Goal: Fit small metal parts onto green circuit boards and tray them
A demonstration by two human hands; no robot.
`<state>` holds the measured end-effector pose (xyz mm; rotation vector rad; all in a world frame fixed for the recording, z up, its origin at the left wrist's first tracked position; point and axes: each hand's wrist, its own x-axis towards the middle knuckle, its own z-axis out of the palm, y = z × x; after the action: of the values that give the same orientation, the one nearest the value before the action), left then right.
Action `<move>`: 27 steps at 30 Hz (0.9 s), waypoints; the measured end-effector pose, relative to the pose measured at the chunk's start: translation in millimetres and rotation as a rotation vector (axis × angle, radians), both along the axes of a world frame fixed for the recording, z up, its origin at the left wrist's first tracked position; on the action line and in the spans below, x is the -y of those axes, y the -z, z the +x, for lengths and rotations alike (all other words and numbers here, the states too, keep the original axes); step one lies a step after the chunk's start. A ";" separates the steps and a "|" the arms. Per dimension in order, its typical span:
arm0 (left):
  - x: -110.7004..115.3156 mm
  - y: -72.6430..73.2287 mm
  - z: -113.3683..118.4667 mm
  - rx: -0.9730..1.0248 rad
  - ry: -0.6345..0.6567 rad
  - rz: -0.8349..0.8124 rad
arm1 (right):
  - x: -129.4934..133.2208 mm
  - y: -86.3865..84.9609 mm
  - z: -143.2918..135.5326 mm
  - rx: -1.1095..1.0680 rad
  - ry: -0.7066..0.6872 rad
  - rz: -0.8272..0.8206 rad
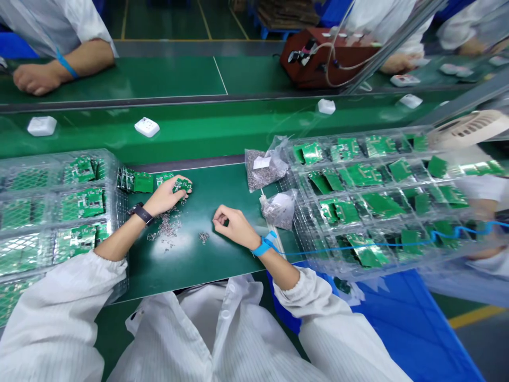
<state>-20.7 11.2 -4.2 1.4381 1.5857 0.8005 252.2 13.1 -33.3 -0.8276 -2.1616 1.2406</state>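
Note:
My left hand [167, 196], wearing a black wristband, grips a small green circuit board [183, 185] above the green work surface [186, 270]. Below that hand lies a loose pile of tiny metal parts [169, 225]. My right hand [235, 227] has a blue strap at the wrist, and its thumb and forefinger are pinched together. Whatever may be between those fingertips is too small to make out. Just left of and below them sits a smaller cluster of the metal parts [204, 237]. Several more circuit boards [143, 182] stand in a row beyond my left forearm.
Clear plastic trays of green boards flank me, a left stack [113, 185] and a right stack [306, 233]. Two bags of small parts, a larger bag [258, 178] and a smaller bag [279, 209], lie by the right stack. A blue cord [358, 248] crosses it. Co-workers sit opposite.

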 end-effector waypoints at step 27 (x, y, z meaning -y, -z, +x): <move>1.8 -15.8 7.5 0.382 -0.196 -0.439 | -50.0 24.7 -82.4 -0.417 0.140 -0.246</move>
<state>-13.2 9.4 11.6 0.7746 1.4977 0.7277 169.8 63.1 -58.0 -0.7250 -1.6186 1.4750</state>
